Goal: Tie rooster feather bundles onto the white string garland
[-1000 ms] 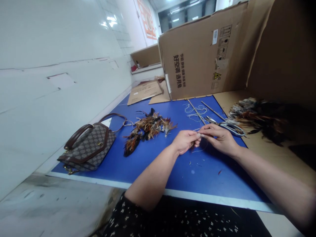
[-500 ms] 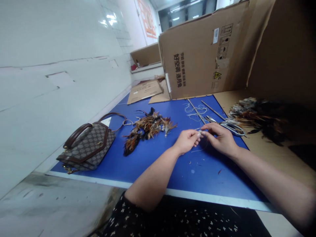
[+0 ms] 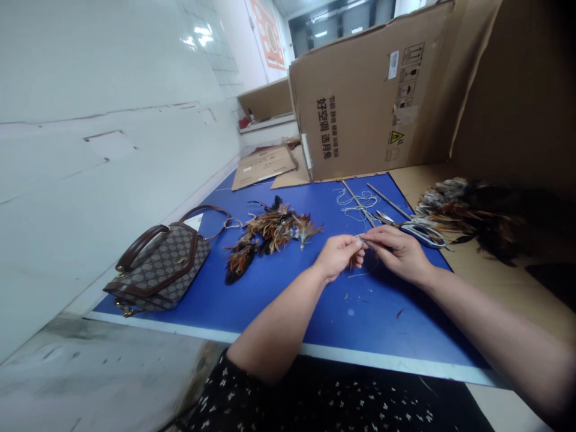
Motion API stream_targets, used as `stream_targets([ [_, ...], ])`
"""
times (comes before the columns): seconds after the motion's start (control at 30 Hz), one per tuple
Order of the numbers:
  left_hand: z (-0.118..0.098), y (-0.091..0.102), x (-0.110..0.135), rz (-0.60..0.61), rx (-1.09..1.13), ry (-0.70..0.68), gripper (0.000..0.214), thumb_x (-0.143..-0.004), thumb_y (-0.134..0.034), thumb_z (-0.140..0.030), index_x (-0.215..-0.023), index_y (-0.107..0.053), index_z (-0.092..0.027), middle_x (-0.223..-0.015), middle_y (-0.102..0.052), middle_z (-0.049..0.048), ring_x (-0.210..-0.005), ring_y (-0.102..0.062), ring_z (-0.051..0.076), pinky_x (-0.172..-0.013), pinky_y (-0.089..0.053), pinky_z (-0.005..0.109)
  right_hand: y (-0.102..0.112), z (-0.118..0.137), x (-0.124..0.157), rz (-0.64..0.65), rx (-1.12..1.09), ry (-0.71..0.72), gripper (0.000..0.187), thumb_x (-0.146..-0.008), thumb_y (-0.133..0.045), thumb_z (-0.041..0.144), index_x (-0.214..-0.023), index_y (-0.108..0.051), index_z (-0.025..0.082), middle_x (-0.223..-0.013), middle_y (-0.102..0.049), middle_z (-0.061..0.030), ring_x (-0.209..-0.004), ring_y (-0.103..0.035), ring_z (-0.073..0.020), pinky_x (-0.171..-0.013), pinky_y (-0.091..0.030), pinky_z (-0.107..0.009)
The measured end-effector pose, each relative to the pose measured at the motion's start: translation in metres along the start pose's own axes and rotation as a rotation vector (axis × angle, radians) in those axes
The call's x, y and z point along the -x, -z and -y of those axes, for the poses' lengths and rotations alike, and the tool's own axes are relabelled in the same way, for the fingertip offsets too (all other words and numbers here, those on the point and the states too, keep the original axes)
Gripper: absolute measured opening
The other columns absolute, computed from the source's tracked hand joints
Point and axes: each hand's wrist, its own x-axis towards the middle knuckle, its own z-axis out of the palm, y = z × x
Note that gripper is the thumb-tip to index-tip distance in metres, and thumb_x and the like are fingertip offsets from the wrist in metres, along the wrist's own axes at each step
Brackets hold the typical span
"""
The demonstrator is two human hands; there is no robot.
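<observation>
My left hand [image 3: 341,257] is closed in a pinch around a small feather bundle, whose brown tips [image 3: 353,263] show under the fingers. At its pale end, my right hand [image 3: 398,251] pinches thin thread, with its fingertips against the left ones. The fingers hide most of the bundle. A loose thread end [image 3: 361,275] hangs below the hands. Behind them lie a tangle of pale string [image 3: 355,201], two thin sticks [image 3: 381,196] and scissors [image 3: 420,233] near my right knuckles. A pile of brown and black feathers [image 3: 274,231] lies to the left.
A patterned handbag [image 3: 168,264] stands at the left of the blue table [image 3: 279,312]. A large cardboard box [image 3: 360,114] rises at the back, with flat cardboard [image 3: 263,166] beside it. More feathers [image 3: 472,216] lie on cardboard at the right. Small scraps [image 3: 399,314] dot the table.
My right fingers have shifted slightly left, closer over the left fingertips. Brown feather tips now show beneath my left hand. More of the scissors is uncovered.
</observation>
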Motion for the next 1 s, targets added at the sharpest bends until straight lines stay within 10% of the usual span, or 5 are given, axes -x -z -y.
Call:
stream_targets([
  [1.0,0.004,0.003,-0.002,0.002,-0.035,0.022,0.044,-0.078,-0.082,-0.05,-0.079,-0.065,-0.01,-0.064,-0.061,0.0022,-0.055,-0.057,0.009,-0.058,-0.046,0.024,-0.002,-0.006,0.001,0.026,-0.009,0.029,0.025,-0.101,-0.061,0.028,-0.115,-0.082,0.028,-0.102,-0.078,-0.0091,-0.092,-0.075,-0.0229,-0.084,-0.063,-0.039],
])
